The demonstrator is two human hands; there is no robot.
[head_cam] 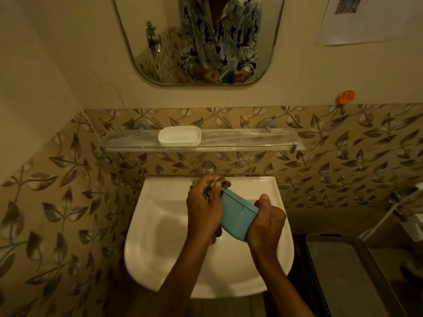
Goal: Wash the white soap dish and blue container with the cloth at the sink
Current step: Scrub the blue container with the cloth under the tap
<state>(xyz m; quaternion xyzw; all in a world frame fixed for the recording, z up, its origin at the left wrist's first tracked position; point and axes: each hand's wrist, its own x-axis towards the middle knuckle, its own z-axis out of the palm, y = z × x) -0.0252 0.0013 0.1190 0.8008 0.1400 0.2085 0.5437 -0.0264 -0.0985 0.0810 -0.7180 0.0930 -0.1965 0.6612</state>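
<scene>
Right hand (266, 223) grips the tilted blue container (238, 217) over the sink (155, 243); left hand (202, 207) presses a dark patterned cloth (211, 187) against it.

Most of the cloth (214, 189) is hidden inside the left hand (202, 208), only crumpled bits showing. The right hand (266, 225) covers the near right end of the blue container (237, 217). The tap (207, 168) is partly hidden behind hand and cloth. The grey tray (348, 271) is cut off at the near right edge.
</scene>
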